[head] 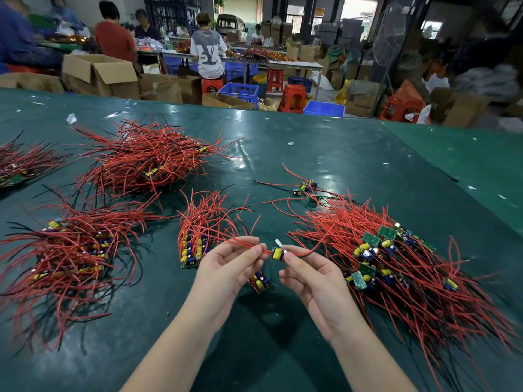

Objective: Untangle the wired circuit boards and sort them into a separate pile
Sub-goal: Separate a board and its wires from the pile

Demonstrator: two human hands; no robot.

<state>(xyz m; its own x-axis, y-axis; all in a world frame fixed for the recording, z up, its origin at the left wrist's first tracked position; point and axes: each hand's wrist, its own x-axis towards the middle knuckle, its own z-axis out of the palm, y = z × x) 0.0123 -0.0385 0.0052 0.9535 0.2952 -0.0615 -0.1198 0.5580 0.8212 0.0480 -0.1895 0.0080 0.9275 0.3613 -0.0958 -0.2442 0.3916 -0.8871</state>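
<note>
A glossy dark green table is carrying several heaps of red-wired circuit boards: a large tangled heap at right, a neat row in the middle, more piles at left, plus paper scraps.

A large pale "Y" or "LV"-like monogram is showing on the back of the grey T-shirt of a person sitting at a far bench. Dark print is showing on the side of a cardboard box on the floor, but it is too small to read. No other text is reading legibly.
</note>
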